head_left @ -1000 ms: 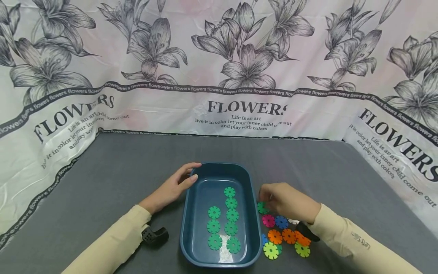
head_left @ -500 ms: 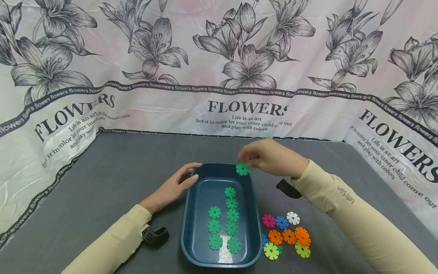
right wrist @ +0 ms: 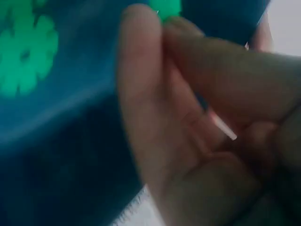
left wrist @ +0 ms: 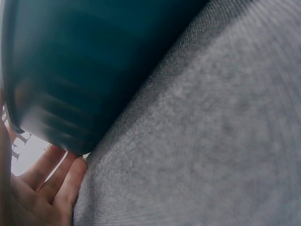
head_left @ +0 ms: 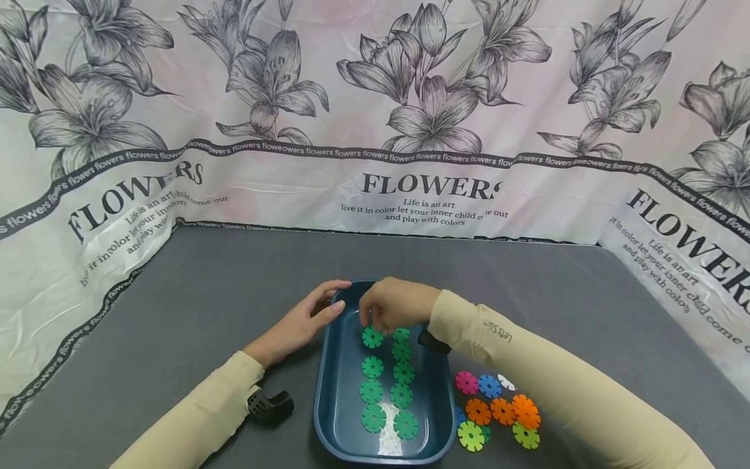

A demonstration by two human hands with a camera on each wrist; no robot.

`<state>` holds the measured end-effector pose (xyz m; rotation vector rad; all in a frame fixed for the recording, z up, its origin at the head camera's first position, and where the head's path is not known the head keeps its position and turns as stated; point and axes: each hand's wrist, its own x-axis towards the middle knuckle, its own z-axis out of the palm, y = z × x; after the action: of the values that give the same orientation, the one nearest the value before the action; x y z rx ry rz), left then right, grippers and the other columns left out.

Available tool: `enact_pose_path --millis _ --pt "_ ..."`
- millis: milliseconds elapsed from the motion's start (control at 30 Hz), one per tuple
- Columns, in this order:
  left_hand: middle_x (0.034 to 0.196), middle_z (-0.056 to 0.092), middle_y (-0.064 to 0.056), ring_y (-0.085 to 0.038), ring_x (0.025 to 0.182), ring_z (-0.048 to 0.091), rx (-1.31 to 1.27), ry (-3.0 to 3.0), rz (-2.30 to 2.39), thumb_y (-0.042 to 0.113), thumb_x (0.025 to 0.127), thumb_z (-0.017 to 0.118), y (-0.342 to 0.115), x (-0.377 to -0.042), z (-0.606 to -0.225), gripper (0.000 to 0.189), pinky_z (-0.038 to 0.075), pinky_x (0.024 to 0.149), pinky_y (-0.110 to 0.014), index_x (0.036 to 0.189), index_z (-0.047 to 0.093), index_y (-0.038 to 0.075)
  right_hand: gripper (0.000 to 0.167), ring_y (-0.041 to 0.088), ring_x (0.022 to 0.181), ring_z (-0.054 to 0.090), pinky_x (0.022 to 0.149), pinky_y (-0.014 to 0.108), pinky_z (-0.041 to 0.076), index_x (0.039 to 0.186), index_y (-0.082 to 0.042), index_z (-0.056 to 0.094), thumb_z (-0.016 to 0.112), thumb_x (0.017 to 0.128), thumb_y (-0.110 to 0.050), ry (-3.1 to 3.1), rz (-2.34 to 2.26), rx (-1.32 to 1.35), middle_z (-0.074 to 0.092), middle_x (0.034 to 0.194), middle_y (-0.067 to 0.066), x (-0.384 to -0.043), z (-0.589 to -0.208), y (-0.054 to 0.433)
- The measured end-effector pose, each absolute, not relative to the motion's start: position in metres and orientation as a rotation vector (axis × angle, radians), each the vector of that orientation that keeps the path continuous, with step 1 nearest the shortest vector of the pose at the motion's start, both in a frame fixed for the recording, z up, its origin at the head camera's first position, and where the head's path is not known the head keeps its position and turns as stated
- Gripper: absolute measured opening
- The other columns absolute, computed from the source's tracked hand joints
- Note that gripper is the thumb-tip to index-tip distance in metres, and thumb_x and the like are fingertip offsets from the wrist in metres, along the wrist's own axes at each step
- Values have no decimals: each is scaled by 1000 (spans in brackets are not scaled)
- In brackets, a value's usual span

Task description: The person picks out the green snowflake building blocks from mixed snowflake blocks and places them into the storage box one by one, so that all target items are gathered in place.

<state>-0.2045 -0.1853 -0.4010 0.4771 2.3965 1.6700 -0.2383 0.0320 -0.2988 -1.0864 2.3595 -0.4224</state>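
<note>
A deep blue plastic bin (head_left: 385, 459) holds green notched discs in two columns, such as this green disc (head_left: 405, 425). My right hand (head_left: 401, 305) reaches inside over the bin's far end. Its thumb and finger pinch a green notched disc (head_left: 372, 337) at the top of the left column; in the right wrist view, the fingertips meet at that disc's edge (right wrist: 165, 7). My left hand (head_left: 301, 326) rests at the bin's far left corner, thumb at the rim. In the left wrist view, its straight fingers (left wrist: 70, 186) touch the bin's outer wall (left wrist: 70, 70).
Right of the bin lie loose notched discs: a pink disc (head_left: 466, 383), a blue disc (head_left: 489, 386), orange discs (head_left: 478, 412) and yellow-green discs (head_left: 471, 436). A white disc (head_left: 506, 382) is partly hidden by the right sleeve. Grey cloth (head_left: 246, 260) covers the table; a flower-printed curtain stands behind.
My right hand took a green disc from the table right of the bin, lifted it over the far rim, and brought it down inside to the left column. The left hand stays at the corner.
</note>
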Motion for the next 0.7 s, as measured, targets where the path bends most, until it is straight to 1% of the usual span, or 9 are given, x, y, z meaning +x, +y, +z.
enact_pose_path --millis 133,267,367,533,700 --pt "153 29 -5 -27 141 29 493 2390 1675 42 100 48 -186 -205 -401 42 29 109 -56 140 35 45 32 14 66 64 61 25 50 102 -8 69 51 87 14 2373 -342 -1086 66 76 1 -238 -306 27" --pt "154 27 -3 -26 142 26 514 2383 1686 42 100 48 -186 -206 -401 43 29 109 -55 142 35 43 31 17 67 64 60 25 49 103 -8 69 53 86 13 2382 -303 -1088 67 76 2 -239 -309 25" --pt "154 26 -1 -25 142 26 517 2391 1686 43 100 48 -186 -206 -400 44 30 109 -55 142 35 43 28 15 66 62 60 25 48 102 -10 70 57 86 10 2386 -265 -1088 66 77 1 -239 -310 24" --pt "152 28 -1 -23 140 30 501 2398 1679 45 98 49 -185 -205 -400 44 32 108 -54 140 35 46 22 10 67 57 60 25 48 98 -11 71 62 86 5 2397 -206 -1107 65 79 0 -238 -314 24" --pt "153 27 -2 -24 141 28 476 2403 1666 47 98 49 -184 -205 -400 44 31 108 -55 139 36 49 17 10 68 56 61 24 48 97 -11 71 66 86 0 2417 -165 -1110 65 81 0 -237 -317 22"
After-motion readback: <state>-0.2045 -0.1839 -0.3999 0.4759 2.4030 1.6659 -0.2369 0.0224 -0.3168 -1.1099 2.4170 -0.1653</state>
